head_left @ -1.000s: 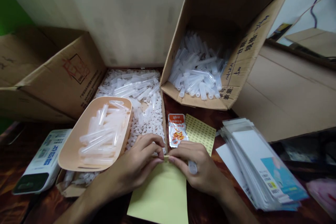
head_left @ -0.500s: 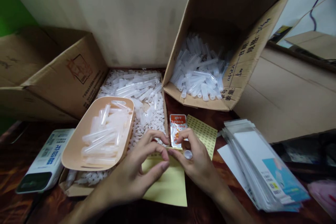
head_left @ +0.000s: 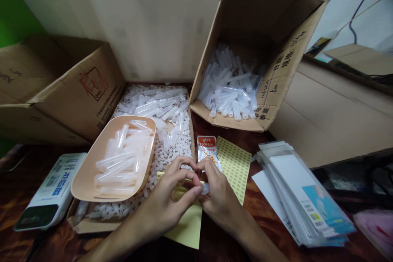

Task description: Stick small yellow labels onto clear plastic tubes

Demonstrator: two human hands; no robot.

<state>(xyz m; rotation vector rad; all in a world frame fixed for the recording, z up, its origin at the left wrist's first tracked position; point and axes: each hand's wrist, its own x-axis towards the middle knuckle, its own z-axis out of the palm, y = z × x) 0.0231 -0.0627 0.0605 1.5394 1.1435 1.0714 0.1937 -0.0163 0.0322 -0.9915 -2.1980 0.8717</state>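
Note:
My right hand (head_left: 219,190) is closed around a translucent plastic tube (head_left: 205,189); only the tube's end shows between the fingers. My left hand (head_left: 175,192) meets it from the left, fingers curled, with thumb and index tips pinched at the tube's end. Under both hands lies a yellow sticker sheet (head_left: 187,229), partly covered by them. A second yellow sheet with rows of small round stickers (head_left: 235,163) is just beyond my right hand. Beside it is a small orange and white packet (head_left: 207,147), its lower part hidden by my fingers.
A peach plastic tray (head_left: 80,186) of tubes rests on a shallow carton (head_left: 95,226) of small white parts and tubes. A tilted cardboard box (head_left: 227,122) holds many tubes. A white label device (head_left: 50,192) sits left, a stack of plastic-sleeved cards (head_left: 294,184) right. Another box (head_left: 76,86) stands left.
My hands have come together, and the left fingertips now touch the tube in my right hand. The yellow sheet beneath has shifted left. The view has turned slightly.

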